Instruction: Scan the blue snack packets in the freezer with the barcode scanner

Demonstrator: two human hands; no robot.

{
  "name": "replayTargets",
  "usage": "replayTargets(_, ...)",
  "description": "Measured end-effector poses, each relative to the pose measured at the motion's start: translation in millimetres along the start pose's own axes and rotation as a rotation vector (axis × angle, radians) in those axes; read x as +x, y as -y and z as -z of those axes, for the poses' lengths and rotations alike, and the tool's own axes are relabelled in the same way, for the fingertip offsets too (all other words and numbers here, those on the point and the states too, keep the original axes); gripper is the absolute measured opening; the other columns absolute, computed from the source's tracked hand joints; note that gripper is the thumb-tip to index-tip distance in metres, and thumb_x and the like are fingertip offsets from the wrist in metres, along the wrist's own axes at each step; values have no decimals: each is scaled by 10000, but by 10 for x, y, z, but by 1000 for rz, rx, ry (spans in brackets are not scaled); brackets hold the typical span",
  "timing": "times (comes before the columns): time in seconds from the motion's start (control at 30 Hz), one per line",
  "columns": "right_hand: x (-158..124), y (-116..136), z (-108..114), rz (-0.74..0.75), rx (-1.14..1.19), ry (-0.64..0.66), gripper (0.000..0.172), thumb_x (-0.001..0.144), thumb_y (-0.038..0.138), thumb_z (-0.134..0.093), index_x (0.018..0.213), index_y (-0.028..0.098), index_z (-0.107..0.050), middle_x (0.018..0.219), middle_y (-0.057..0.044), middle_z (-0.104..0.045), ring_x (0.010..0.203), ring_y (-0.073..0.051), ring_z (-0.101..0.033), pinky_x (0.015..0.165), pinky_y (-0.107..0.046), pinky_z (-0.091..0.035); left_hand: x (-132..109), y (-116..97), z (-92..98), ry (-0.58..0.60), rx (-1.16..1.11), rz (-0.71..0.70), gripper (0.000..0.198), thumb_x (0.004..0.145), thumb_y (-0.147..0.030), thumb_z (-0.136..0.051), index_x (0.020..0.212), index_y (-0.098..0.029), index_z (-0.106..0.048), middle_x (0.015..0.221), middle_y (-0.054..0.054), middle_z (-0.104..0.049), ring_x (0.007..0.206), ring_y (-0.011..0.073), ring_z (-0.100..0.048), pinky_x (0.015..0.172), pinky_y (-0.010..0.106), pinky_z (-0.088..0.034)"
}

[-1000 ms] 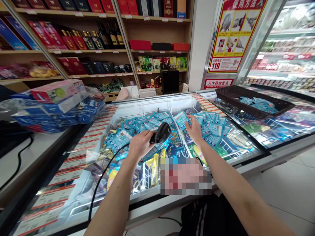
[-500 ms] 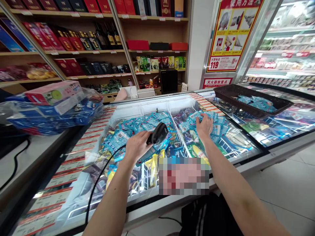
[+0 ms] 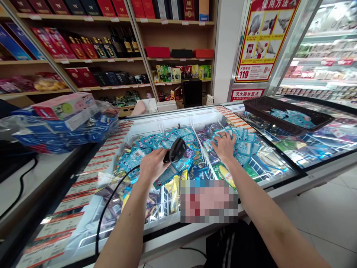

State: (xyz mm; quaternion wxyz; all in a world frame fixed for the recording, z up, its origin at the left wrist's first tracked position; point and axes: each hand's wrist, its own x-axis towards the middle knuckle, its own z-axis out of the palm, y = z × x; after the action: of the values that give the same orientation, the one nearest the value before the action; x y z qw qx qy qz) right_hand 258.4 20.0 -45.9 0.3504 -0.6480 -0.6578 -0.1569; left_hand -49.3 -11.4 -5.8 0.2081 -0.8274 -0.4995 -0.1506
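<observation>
Light-blue packets (image 3: 245,147), many, loose: your working stock. Chest freezer (image 3: 150,126): holds two spreads of them, one either side of the white wire divider (image 3: 203,150). Brown tray (image 3: 320,124): at your right, over the adjoining freezer section, more packets inside. Step in hand, as judged: handling the right-hand spread, scanner (image 3: 177,150) at the ready. Next move, as judged: calls for a light touch on single packets and a clear line between scanner and packet. Your left hand (image 3: 153,163): fingers wrapped round the scanner's handle. Your right hand (image 3: 225,146): fingers part-spread, thumb apart, over packets just right of the divider; none seen pinched; firmness of contact, cannot tell.
</observation>
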Motion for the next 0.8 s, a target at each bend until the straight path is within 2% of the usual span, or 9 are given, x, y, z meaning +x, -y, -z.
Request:
replayTargets(0.17,11,15,36,-13,29,7,249,827,353,-503,936,198,-665,1208,-112,-550,1197,-303,-367,1046,-601,-61,-7,24,9,-12,19,62,310,788,-354,-506,1069,-233,-551,962,53,-644,891,229,-596,617,304,-408)
replayTargets(0.3,11,107,33,67,71,49,301,858,343,-457,1075,213,-621,1262,-82,-531,1239,-280,-352,1075,-570,-53,-12,50,25,-15,39,85,307,789,-358,-495,1058,-222,-553,946,66,-643,880,230,-596,610,295,-406)
replayTargets(0.5,17,339,-95,352,167,249,413,895,325,-399,1280,201,-483,1318,-69,-499,1246,-224,-390,1096,-442,-201,-31,80,67,-11,47,98,298,793,-359,-493,1051,-221,-551,933,64,-640,865,224,-596,598,291,-407)
replayTargets(0.57,40,409,-173,420,184,319,461,895,340,-403,1325,176,-431,1372,-79,-440,1275,-219,-368,1080,-403,-261,-38,91,82,-12,40,101,287,794,-355,-494,1041,-220,-553,930,63,-639,865,222,-596,601,290,-406)
replayTargets(0.67,65,488,-288,472,205,394,530,885,403,-430,1355,160,-386,1435,-90,-347,1319,-230,-314,1072,-399,-286,-45,104,100,-20,21,104,286,802,-353,-489,1052,-225,-546,927,57,-638,869,221,-595,605,290,-401)
replayTargets(0.73,64,517,-331,487,228,428,509,891,421,-419,1337,176,-414,1418,-83,-376,1311,-233,-332,1067,-412,-290,-47,107,107,-23,8,110,289,803,-351,-491,1059,-227,-543,926,56,-639,877,221,-594,614,290,-401)
replayTargets(0.8,52,526,-329,497,272,443,441,906,423,-389,1271,200,-495,1340,-68,-482,1252,-217,-416,1041,-394,-322,-48,105,110,-25,-6,119,291,802,-349,-497,1060,-225,-542,932,60,-639,889,222,-594,625,290,-403)
